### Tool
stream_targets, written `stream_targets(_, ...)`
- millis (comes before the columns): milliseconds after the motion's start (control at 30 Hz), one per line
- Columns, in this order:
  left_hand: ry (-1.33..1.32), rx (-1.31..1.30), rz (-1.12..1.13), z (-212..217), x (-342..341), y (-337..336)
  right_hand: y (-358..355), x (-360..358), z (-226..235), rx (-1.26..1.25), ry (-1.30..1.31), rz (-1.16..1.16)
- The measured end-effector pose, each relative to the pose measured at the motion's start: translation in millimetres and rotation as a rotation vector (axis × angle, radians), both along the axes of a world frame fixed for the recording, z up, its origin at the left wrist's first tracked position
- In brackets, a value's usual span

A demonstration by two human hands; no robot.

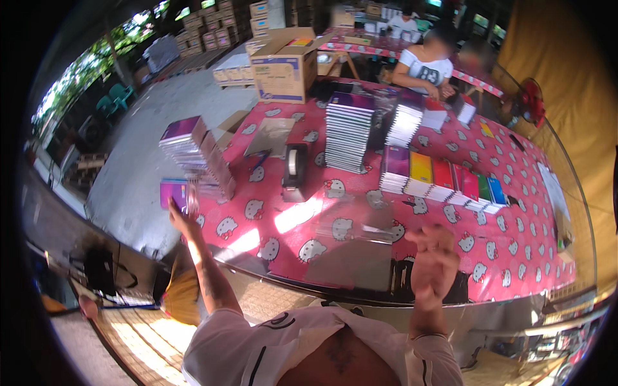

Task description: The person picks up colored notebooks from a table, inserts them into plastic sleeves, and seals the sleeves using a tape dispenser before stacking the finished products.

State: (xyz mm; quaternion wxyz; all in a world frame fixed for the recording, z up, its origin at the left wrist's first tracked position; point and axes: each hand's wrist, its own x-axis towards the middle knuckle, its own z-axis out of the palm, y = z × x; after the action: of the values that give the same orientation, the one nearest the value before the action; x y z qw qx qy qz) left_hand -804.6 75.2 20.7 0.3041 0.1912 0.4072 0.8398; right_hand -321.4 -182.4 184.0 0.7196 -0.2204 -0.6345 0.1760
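At the table's left edge, my left hand [184, 220] is closed on a purple notebook [172, 194], thumb on its cover. Just behind it, a tall stack of purple-topped notebooks [183, 132] leans with a glossy, plastic-like sheen. My right hand [434, 257] is raised over the front of the table, its fingers loosely bent, slightly blurred and apart, with nothing visible in them. Beside it, clear plastic [373, 233] lies on the pink cloth. Between the hands, farther back, stands a black tape dispenser [294, 174].
Tall spiral notebook stacks [348, 135] stand mid-table, with a row of coloured notebooks [444, 177] to their right. A cardboard box [281, 74] sits at the back left. A co-worker [425, 67] handles notebooks across the table. A red fan [532, 103] stands at the right.
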Motion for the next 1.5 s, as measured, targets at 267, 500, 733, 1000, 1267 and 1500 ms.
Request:
stream_targets(267, 1.147, -1.275, 0.083, -100, -112, 23, 31, 131, -75, -0.572, -0.139, -0.484)
stream_targets(500, 1.231, -0.395, 0.367, -58, 171, 16, 34, 326, -174, -0.775, -0.413, -1.215)
stream_targets(733, 1.619, 0.526, -0.762, 15, 646, -113, 67, 498, -190, -1.048, -0.984, -1.527)
stream_targets(1000, 1.674, 0.525, -0.562, -20, 783, -76, 16, 513, -199, -0.459, -0.925, -1.144)
stream_targets(1267, 1.746, 0.539, -0.925, -70, 684, -249, -46, 416, -242, -0.94, -0.07, -0.598)
stream_targets(1500, 1.962, -0.186, -0.239, -3, 686, -43, 135, 385, -159, -0.302, -0.863, -0.619)
